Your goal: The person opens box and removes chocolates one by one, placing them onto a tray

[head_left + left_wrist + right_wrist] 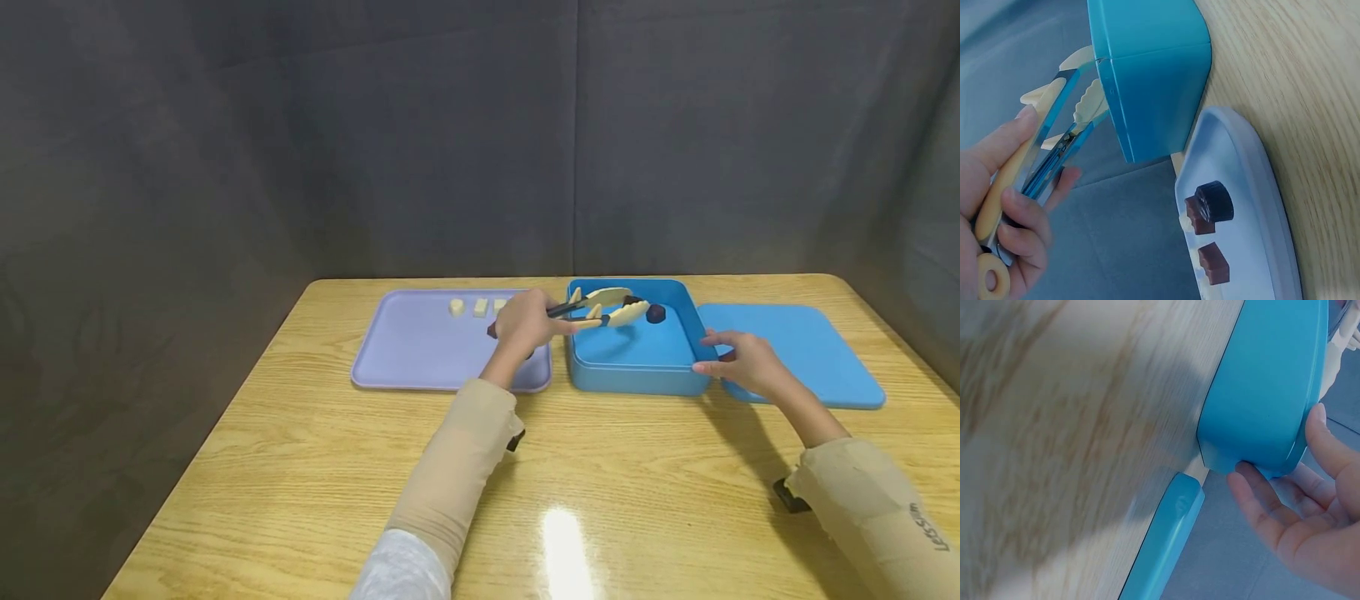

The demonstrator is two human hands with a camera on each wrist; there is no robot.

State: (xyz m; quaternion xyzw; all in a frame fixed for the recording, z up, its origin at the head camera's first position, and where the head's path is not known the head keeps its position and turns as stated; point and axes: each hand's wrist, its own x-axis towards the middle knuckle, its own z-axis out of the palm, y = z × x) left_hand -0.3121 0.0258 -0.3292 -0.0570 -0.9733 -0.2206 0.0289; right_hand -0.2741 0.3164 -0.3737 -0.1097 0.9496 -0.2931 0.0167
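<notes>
My left hand (525, 321) grips a pair of tongs (628, 313) with cream tips, which reach from the left over the blue box (637, 380). A dark chocolate piece (656, 313) shows just beyond the tips, with another dark piece (632, 300) partly hidden between them. At the box's right front corner, my right hand (750, 362) holds the wall, thumb at the rim and fingers along the side. In the left wrist view, the tongs' tips pass behind the box rim. Left of the box, the lilac tray (412, 383) lies partly under my left hand.
White pieces (481, 307) stand in a row along the tray's back. Brown chocolates (1214, 262) and a dark round one (1215, 201) sit on the tray in the left wrist view. A flat blue lid (802, 350) lies right of the box. Grey cloth (450, 150) hangs behind the table.
</notes>
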